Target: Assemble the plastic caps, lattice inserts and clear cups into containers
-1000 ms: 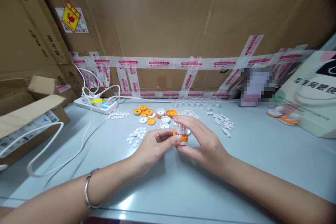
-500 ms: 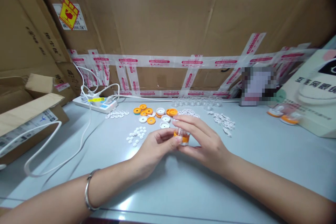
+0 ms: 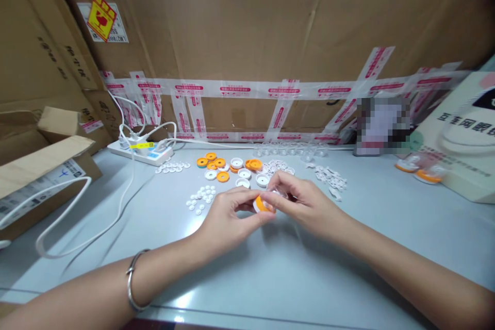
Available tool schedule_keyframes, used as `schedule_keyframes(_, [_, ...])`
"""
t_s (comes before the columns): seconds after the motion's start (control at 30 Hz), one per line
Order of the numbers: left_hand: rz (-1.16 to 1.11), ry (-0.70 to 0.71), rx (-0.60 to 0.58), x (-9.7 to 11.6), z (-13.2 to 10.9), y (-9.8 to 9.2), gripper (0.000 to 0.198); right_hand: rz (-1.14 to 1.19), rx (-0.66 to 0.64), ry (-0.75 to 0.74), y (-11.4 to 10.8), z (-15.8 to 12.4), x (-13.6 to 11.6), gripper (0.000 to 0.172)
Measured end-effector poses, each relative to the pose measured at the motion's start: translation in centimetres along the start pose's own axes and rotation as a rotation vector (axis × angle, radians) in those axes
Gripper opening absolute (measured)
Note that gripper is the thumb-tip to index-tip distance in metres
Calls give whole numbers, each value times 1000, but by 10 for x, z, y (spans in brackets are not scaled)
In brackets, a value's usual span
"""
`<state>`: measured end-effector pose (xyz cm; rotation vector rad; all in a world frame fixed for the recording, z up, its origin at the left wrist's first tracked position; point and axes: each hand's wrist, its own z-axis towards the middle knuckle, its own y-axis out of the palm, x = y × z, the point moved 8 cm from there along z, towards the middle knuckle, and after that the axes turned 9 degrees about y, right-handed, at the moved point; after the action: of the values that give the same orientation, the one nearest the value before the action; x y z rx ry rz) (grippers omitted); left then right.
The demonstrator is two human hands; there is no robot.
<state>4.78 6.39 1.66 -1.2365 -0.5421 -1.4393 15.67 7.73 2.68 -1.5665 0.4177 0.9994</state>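
Above the middle of the table, both of my hands hold a small piece with an orange and white round base (image 3: 262, 204) and a clear dome (image 3: 281, 194), tilted with the dome to the right. My left hand (image 3: 231, 215) grips the base between thumb and fingers. The fingers of my right hand (image 3: 305, 199) are closed around the clear dome and hide part of it. Just beyond my hands lie several orange rings (image 3: 223, 177) and white rings (image 3: 262, 180). Small white discs (image 3: 201, 196) are scattered left of them.
Clear domes (image 3: 290, 150) line the back, near small white parts (image 3: 328, 178). Two orange-based domed pieces (image 3: 429, 175) stand by a printed box (image 3: 460, 144) at right. A power strip (image 3: 141, 152) with white cables and an open cardboard box (image 3: 42, 180) are at left.
The piece has tipped from upright to tilted, its dome now toward the right. My right hand's fingers have curled from over the top to around the dome.
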Motion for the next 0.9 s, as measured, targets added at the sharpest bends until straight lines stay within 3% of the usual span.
schedule_keyframes(0.2, [-113, -4, -125, 3, 0, 5, 29, -20, -161, -106, 5, -8, -14, 23])
schedule_keyframes(0.37, [-336, -124, -226, -9, -4, 11, 30, -124, -236, -285, 2, -18, -26, 17])
schedule_keyframes(0.5, [-447, -190, -280, -12, -5, 12, 36, -187, -229, -489, 2, -28, -37, 19])
schedule_keyframes(0.63, [-513, -235, -394, -11, -8, 15, 38, -281, -187, -619, 5, -36, -44, 32])
schedule_keyframes(0.77, [-551, -221, -435, -11, -8, 15, 34, -310, -157, -623, 4, -37, -46, 38])
schedule_keyframes(0.9, [-566, -203, -323, -13, -3, 11, 32, -109, -152, -496, -4, -28, -41, 35])
